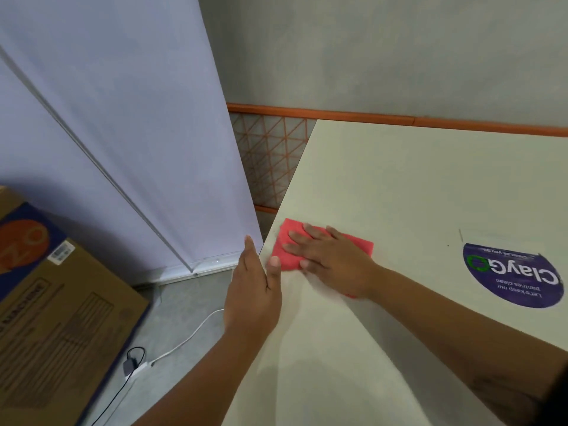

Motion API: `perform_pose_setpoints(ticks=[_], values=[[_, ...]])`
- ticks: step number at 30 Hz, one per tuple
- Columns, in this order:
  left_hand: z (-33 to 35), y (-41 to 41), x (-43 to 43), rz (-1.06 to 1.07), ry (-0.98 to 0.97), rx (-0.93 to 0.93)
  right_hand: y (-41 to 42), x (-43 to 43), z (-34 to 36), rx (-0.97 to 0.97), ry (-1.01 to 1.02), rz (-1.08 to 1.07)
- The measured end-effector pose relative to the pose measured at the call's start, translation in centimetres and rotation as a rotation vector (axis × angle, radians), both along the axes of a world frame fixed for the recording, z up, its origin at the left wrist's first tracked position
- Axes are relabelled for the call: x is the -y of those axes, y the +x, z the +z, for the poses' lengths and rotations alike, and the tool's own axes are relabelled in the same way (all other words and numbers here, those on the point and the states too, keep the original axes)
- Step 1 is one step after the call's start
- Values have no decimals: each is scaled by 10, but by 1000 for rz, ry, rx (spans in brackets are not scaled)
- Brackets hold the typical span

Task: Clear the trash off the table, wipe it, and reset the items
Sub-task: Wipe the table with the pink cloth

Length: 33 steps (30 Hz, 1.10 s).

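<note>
The right hand (332, 259) lies flat, fingers spread and straight, pressing a red cloth (287, 236) onto the pale counter (399, 186) right at its left edge. The left hand (252, 290) stands just beside that edge, fingers straight and together, holding nothing, its thumb tip close to the cloth's near corner. It looks placed to catch whatever the cloth pushes off. Wiping seems to be the step in hand. The cloth looks thin, soft and light, so it would likely bunch or fold if dragged by one corner. A broad palm over its middle, as here, is the surer way to slide it, and a pinch at any edge should lift it. A round purple sticker (513, 275) sits on the counter to the right, and a cardboard box (61, 318) stands on the floor to the left
</note>
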<state>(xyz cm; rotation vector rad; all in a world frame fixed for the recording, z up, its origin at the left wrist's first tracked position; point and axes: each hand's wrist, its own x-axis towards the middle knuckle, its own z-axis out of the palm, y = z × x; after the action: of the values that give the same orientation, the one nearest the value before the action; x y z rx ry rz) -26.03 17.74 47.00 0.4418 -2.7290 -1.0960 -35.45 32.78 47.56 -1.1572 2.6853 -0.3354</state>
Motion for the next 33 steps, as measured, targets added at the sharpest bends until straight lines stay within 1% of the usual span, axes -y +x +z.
perform_pose_setpoints(ticks=[2,4,7,9,11,13,18,22,25,28,33], values=[[0,1,2,3,44,-42,-12,-13,0,30,-43,-37],[-1,3,1,12,82,-73,-43,-25,-1,38,-71,-172],[-2,5,2,21,182,-109,-99,-19,-2,-13,3,-392],[-4,5,6,31,223,-124,-123,0,-4,-61,48,-461],[-6,3,8,33,221,-134,-129,22,-3,-76,55,-487],[-7,1,9,29,201,-126,-116,40,-2,-90,58,-443],[-6,-4,9,2,134,-85,-32,58,0,-59,14,-173],[-6,-4,8,-15,88,-62,40,32,6,-43,45,-149],[-4,-4,7,-38,29,-27,62,-6,6,-2,58,-183],[-6,-6,9,-52,-61,-4,39,-45,2,11,41,-348],[-14,-10,14,-10,-39,-60,-58,-87,-1,-55,91,-692]])
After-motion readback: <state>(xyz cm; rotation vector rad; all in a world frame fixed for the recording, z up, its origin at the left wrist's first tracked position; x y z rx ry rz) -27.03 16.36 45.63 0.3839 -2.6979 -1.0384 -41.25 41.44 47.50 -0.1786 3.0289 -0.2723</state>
